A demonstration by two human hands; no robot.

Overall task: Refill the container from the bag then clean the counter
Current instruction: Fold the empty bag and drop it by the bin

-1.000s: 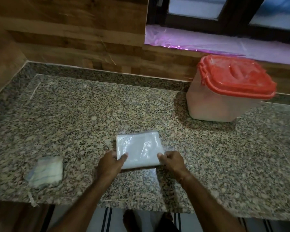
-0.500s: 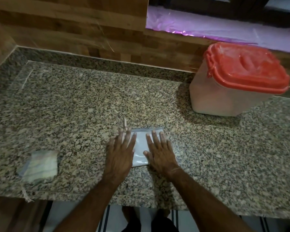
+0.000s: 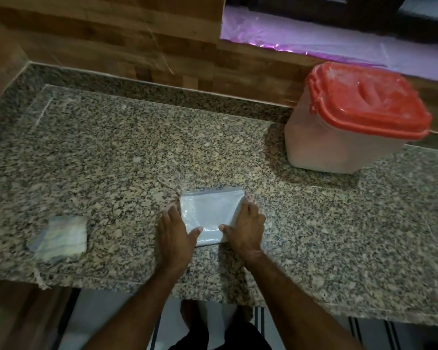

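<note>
A folded white plastic bag (image 3: 210,213) lies flat on the granite counter (image 3: 111,160) near its front edge. My left hand (image 3: 175,233) rests along the bag's left side and my right hand (image 3: 248,228) along its right side. Both have fairly straight fingers, and each thumb presses on the bag's near part. A translucent container (image 3: 339,147) with a red lid (image 3: 364,102) closed on top stands at the back right, apart from both hands.
A folded pale cloth (image 3: 58,238) sits at the front left of the counter, with a thread hanging over the edge. A loose piece of string (image 3: 167,183) lies just behind the bag. A wooden wall and a window sill run along the back.
Half a second ago both hands pressed flat on top of the bag. They have since slid apart to its left and right sides, uncovering its middle. The bag stays folded.
</note>
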